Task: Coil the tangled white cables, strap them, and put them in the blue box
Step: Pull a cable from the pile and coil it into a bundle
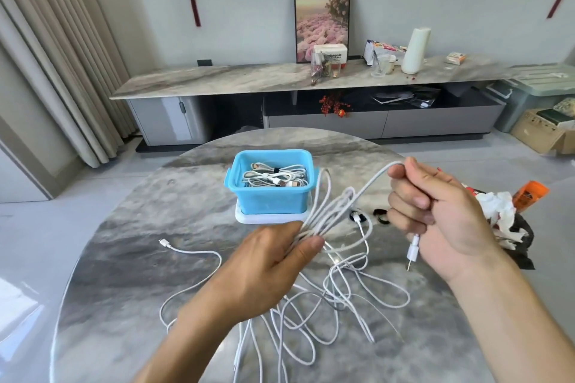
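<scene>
Loops of white cable hang gathered between both hands above the round marbled tabletop. The left hand pinches the bundled loops between thumb and fingers, just in front of the blue box. The right hand, raised to the right, has its fingers curled round the same cable's free run, and a white plug dangles below that fist. More white cables lie in a loose tangle on the tabletop beneath the hands, one end with a connector trailing off to the left. The blue box stands on a white lid and already holds coiled, strapped cables. Black straps lie just right of the box, and crumpled white paper sits at the tabletop's right edge.
</scene>
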### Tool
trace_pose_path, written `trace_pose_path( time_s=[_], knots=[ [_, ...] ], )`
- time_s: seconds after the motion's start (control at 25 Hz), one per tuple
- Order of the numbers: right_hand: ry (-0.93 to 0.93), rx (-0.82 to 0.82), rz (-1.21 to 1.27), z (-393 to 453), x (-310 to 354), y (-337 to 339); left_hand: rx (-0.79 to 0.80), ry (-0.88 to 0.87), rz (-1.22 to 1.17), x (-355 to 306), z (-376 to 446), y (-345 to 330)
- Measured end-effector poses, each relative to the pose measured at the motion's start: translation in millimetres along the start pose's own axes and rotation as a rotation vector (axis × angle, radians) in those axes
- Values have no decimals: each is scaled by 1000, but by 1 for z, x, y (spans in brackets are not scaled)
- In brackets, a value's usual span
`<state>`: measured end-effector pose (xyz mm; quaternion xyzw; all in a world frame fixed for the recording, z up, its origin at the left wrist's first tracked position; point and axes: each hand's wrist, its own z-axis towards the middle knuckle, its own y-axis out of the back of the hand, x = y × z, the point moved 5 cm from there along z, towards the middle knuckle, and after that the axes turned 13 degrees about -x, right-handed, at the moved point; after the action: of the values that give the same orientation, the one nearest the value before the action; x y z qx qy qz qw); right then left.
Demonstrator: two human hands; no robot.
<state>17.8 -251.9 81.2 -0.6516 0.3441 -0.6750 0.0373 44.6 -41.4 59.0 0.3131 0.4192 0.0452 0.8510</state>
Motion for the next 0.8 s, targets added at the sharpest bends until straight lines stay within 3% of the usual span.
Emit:
trace_pose_path(
  time_s=[0.12, 0.28, 0.44, 0.56, 0.8],
  knots=[
    [-87, -23, 58, -4, -13, -6, -95, 245, -342, 2, 0, -4],
    [-17, 44, -263, -19, -47, -32, -320, 549, -566, 11, -2, -4],
    [69, 105, -392, -26, -65, -44, -274, 573, -577, 10, -1, -5],
    [219, 135, -478, -25, -60, -43, -190, 478, -542, 0, -3, -13],
    [514, 40, -668, -26, -50, -39, -100, 405, -472, -1, -4, -21]
  ],
)
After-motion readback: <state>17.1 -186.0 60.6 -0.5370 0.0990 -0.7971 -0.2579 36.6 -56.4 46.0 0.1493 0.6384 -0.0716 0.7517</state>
